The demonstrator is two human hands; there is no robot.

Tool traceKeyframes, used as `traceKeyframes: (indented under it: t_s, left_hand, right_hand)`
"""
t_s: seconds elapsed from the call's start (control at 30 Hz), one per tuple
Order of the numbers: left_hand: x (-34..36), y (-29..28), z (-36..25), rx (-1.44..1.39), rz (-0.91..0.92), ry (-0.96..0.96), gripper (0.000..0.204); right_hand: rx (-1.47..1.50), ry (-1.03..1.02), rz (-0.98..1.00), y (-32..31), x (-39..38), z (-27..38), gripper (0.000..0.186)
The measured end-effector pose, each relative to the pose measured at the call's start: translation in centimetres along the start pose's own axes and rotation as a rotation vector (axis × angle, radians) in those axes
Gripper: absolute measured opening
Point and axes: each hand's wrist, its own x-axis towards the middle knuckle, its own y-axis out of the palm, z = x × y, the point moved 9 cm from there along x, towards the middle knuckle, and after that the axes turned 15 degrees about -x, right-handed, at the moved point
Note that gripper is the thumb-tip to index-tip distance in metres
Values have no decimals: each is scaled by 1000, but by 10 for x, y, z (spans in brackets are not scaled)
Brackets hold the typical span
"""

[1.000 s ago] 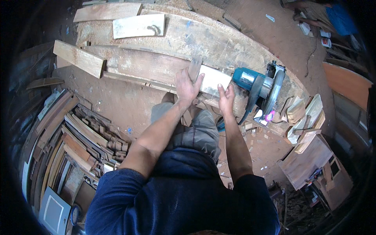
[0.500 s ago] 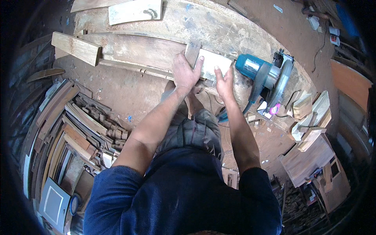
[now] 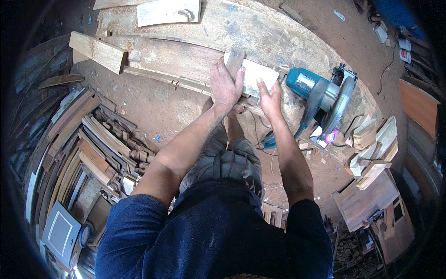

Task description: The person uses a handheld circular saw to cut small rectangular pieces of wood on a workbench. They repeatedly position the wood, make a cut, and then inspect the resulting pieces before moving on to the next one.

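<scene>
My left hand (image 3: 225, 86) is closed around a short, grey-brown wooden strip (image 3: 235, 61), its thumb along the right side. The strip lies across a pale white rectangular board (image 3: 258, 72) near the bench's near edge. My right hand (image 3: 269, 98) grips the board's near right corner, thumb on top and fingers mostly hidden beneath. Just right of that hand, a teal circular saw (image 3: 318, 93) rests on its side on the bench. Under and left of my left hand runs a long brown plank (image 3: 179, 58).
The dusty curved workbench (image 3: 260, 28) carries a white board (image 3: 168, 12) at the back and a wood block (image 3: 98, 52) at the left. Stacked timber offcuts (image 3: 95, 153) fill the lower left. More cut pieces (image 3: 376, 144) stand at the right, and the saw's cable loops near my legs.
The whole view has shifted slightly to the right. A sliver of the white board now shows left of the wooden strip. Both hands keep their grips, and the saw stays put.
</scene>
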Motion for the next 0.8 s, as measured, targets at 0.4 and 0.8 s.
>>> traceKeyframes:
  t_s: [0.4,0.8]
  left_hand:
    - [1,-1,-2,26,39,-39,84]
    - [6,-1,2,-44,116,-40,83]
  right_hand:
    - [65,121,14,3,1,-3,38]
    - [152,120,-71,-4,14,-5,37]
